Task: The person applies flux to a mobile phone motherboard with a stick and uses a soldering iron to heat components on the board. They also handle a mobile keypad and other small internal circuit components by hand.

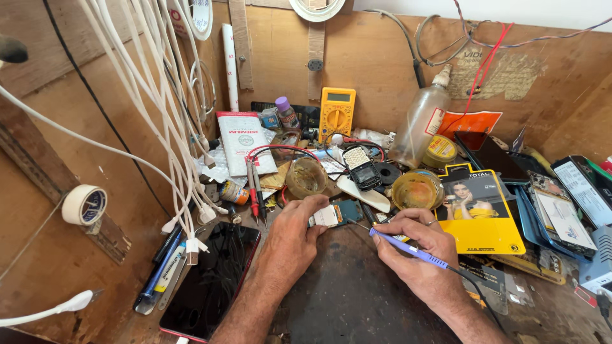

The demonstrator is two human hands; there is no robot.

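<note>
Phone (210, 280) with a dark screen lies nearest on the counter (357, 299). Beyond it, right hand (414, 248) fingers grip a purple soldering iron (408, 247); left hand (296, 232) fingers pinch a small circuit board (338, 215). Farther back stands a yellow multimeter (336, 113).

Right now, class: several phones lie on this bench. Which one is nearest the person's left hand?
The red-edged smartphone lying screen-up, dark, just outside the left hand. The keypad phone and the other handsets lie farther back or right.
</note>
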